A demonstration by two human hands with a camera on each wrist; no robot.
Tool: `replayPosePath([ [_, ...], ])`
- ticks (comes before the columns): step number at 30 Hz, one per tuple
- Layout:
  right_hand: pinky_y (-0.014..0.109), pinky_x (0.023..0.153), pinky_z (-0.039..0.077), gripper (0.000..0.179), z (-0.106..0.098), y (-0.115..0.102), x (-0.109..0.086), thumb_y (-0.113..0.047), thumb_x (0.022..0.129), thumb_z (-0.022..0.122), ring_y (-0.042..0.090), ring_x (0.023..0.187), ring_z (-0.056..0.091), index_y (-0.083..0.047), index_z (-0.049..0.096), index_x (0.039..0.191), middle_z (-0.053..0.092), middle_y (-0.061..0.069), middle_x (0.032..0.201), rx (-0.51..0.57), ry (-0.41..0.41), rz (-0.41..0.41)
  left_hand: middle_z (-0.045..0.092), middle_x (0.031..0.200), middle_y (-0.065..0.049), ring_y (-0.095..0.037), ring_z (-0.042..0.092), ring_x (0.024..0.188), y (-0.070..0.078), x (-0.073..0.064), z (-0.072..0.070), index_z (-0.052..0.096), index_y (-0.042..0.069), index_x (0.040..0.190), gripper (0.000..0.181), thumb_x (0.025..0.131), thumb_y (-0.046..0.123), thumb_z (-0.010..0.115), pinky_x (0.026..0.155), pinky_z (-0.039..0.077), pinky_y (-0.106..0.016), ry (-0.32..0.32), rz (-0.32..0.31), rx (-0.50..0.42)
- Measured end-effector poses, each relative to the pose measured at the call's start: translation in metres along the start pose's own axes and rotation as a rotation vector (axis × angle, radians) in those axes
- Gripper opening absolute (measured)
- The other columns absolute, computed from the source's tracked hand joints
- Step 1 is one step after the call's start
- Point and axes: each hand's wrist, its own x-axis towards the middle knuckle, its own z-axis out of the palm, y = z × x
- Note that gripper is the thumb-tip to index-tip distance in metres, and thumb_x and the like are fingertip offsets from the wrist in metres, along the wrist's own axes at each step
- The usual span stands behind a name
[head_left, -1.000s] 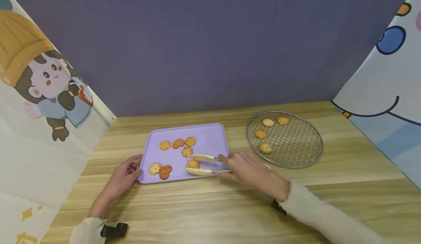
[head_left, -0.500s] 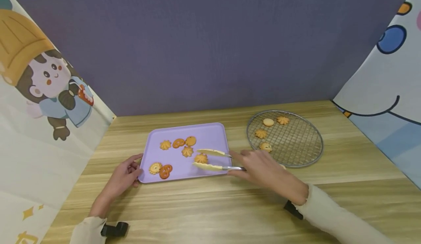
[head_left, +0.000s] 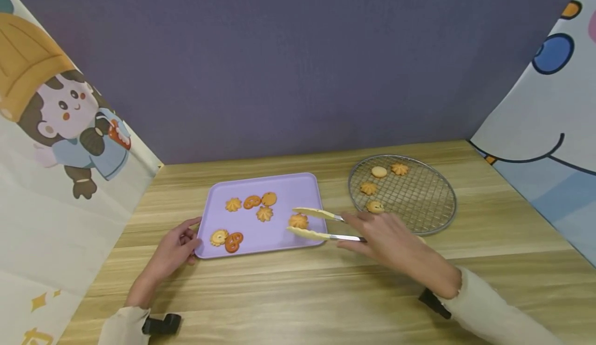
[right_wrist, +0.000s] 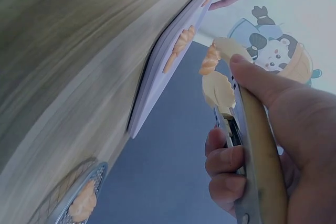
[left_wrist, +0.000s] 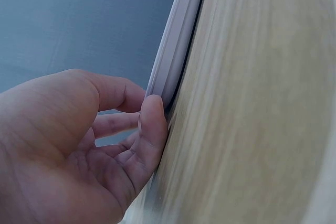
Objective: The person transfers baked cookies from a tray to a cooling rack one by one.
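My right hand (head_left: pixel 391 244) grips a pair of tongs (head_left: pixel 311 233) with cream scalloped tips and metal arms. Between the tips sits a golden star-shaped cookie (head_left: pixel 298 221), raised off the lilac tray (head_left: pixel 279 244), as the right wrist view shows. At the tray's near left corner my left hand (head_left: pixel 173 248) holds the rim, thumb and fingers against it in the left wrist view. On the tray lie two more star cookies (head_left: pixel 264 213), two pretzels (head_left: pixel 234 242), a round cookie (head_left: pixel 268 198) and a ring-shaped cookie (head_left: pixel 219 237).
Right of the tray stands a round wire rack (head_left: pixel 423 195) bearing several cookies (head_left: pixel 369 188) along its left side. Wood-grain table (head_left: pixel 279 293) runs in front. A dark wall (head_left: pixel 298 65) closes the back, and printed panels (head_left: pixel 549 122) flank both sides.
The tongs have moved right across the tray, carrying the star cookie up and toward the tray's right edge. My left hand keeps its place at the corner.
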Motion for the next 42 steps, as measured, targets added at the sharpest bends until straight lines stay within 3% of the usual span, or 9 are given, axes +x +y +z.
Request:
replayPosePath([
  [9, 0.013, 0.034, 0.025, 0.054, -0.005, 0.007, -0.015, -0.053, 0.074, 0.062, -0.001, 0.043, 0.033, -0.015, 0.059, 0.112, 0.055, -0.007, 0.066, -0.017, 0.054, -0.005, 0.05, 0.088, -0.017, -0.015, 0.053, 0.058, -0.001, 0.001, 0.001, 0.037, 0.002, 0.133, 0.051, 0.085, 0.003, 0.054, 0.045, 0.052, -0.03, 0.001, -0.003, 0.013],
  [15, 0.015, 0.035, 0.029, 0.055, -0.011, 0.016, -0.025, -0.051, 0.074, 0.064, 0.0, 0.044, 0.039, -0.013, 0.06, 0.114, 0.063, 0.0, 0.072, -0.027, 0.087, 0.009, 0.05, 0.086, -0.018, -0.016, 0.054, 0.058, -0.003, 0.002, 0.001, 0.038, 0.001, 0.132, 0.05, 0.084, 0.003, 0.053, 0.045, 0.052, -0.03, 0.004, 0.01, 0.028],
  [21, 0.012, 0.034, 0.024, 0.053, -0.017, 0.024, -0.035, -0.05, 0.073, 0.065, -0.002, 0.042, 0.035, -0.015, 0.062, 0.112, 0.067, 0.001, 0.08, -0.053, 0.107, 0.045, 0.05, 0.087, -0.017, -0.015, 0.053, 0.057, -0.003, 0.001, 0.002, 0.038, 0.002, 0.132, 0.05, 0.084, 0.002, 0.053, 0.045, 0.052, -0.03, 0.005, 0.003, 0.022],
  [27, 0.018, 0.035, 0.035, 0.054, -0.021, 0.031, -0.047, -0.05, 0.072, 0.065, 0.001, 0.044, 0.043, -0.016, 0.061, 0.113, 0.066, 0.002, 0.077, -0.057, 0.114, 0.09, 0.05, 0.087, -0.017, -0.015, 0.053, 0.057, -0.003, 0.001, 0.002, 0.038, 0.002, 0.132, 0.05, 0.085, 0.002, 0.053, 0.045, 0.052, -0.03, 0.001, -0.007, 0.026],
  [32, 0.017, 0.034, 0.034, 0.055, -0.025, 0.041, -0.052, -0.05, 0.072, 0.066, 0.0, 0.042, 0.04, -0.014, 0.062, 0.113, 0.066, 0.006, 0.077, -0.075, 0.109, 0.141, 0.051, 0.087, -0.017, -0.016, 0.054, 0.057, -0.004, 0.001, 0.001, 0.038, 0.003, 0.132, 0.05, 0.085, 0.003, 0.054, 0.045, 0.052, -0.03, -0.003, -0.015, 0.03],
  [37, 0.02, 0.034, 0.035, 0.053, -0.026, 0.053, -0.055, -0.049, 0.07, 0.068, 0.002, 0.042, 0.041, -0.013, 0.064, 0.109, 0.064, 0.006, 0.072, -0.094, 0.125, 0.165, 0.051, 0.087, -0.017, -0.016, 0.054, 0.057, -0.004, 0.001, 0.001, 0.038, 0.003, 0.132, 0.05, 0.085, 0.003, 0.054, 0.045, 0.052, -0.03, -0.001, -0.012, 0.031],
  [42, 0.022, 0.033, 0.031, 0.052, -0.024, 0.062, -0.059, -0.049, 0.07, 0.068, 0.004, 0.044, 0.038, -0.014, 0.063, 0.107, 0.052, -0.003, 0.058, -0.104, 0.11, 0.183, 0.051, 0.087, -0.017, -0.016, 0.054, 0.057, -0.004, 0.001, 0.001, 0.038, 0.003, 0.132, 0.05, 0.085, 0.003, 0.054, 0.044, 0.052, -0.03, 0.0, -0.008, 0.029],
])
